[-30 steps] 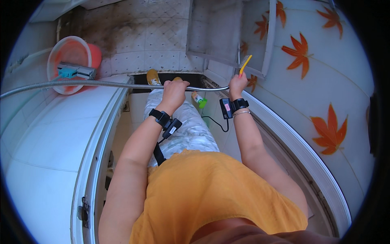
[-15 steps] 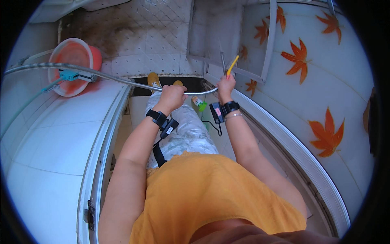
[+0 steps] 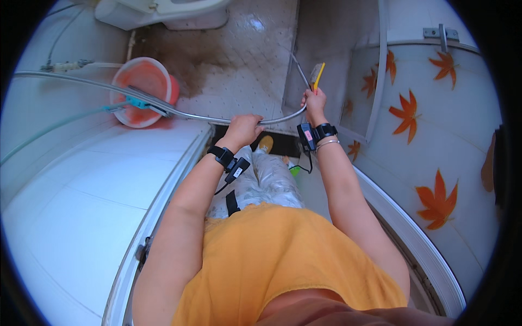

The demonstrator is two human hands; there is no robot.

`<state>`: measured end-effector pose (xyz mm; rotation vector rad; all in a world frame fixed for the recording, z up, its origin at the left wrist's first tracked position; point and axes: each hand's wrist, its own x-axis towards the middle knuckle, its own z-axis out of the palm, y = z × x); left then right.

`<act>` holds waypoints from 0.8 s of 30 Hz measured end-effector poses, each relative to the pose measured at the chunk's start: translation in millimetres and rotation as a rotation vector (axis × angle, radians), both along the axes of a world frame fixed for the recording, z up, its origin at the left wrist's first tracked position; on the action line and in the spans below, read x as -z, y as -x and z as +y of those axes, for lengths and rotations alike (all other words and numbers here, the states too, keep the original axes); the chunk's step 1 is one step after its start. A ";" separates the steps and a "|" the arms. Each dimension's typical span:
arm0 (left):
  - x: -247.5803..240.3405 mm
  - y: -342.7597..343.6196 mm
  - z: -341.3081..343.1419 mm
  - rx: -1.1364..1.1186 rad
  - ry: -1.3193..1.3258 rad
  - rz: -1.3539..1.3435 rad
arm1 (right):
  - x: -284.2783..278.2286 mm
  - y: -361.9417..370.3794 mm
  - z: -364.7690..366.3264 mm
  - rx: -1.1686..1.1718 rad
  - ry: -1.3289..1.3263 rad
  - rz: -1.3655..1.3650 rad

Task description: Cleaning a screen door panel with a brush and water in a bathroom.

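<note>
A flexible metal shower hose [image 3: 204, 118] comes in from the left and sags between my hands. My left hand [image 3: 243, 131] is closed over it, palm down. In my right hand [image 3: 315, 104], also closed, the hose end is held together with a flat yellow-edged tool [image 3: 319, 76] that has a grey side; its exact kind is unclear. The hose's thin grey end [image 3: 299, 69] points up and away from the fist, toward the far floor, with a faint streak like water at its tip.
A red bucket [image 3: 174, 89] lies tilted on the left, behind a mop-like tool with a turquoise joint [image 3: 137, 102]. A toilet [image 3: 197, 7] stands at the far left. Glass panels with orange leaves [image 3: 437, 200] line the right. A dark doorway gap [image 3: 285, 145] crosses the floor.
The view has shifted, showing the toilet's base. Both hands sit slightly further right with the hose. The yellow tool has turned, showing its flat grey side. Only one yellow shoe shows now.
</note>
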<state>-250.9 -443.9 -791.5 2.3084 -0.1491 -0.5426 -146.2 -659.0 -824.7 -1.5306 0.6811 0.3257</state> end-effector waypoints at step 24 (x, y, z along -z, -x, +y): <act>-590.9 -177.0 418.4 -0.896 -1.103 -1.777 | 101.3 -163.2 -24.8 0.163 -0.417 0.163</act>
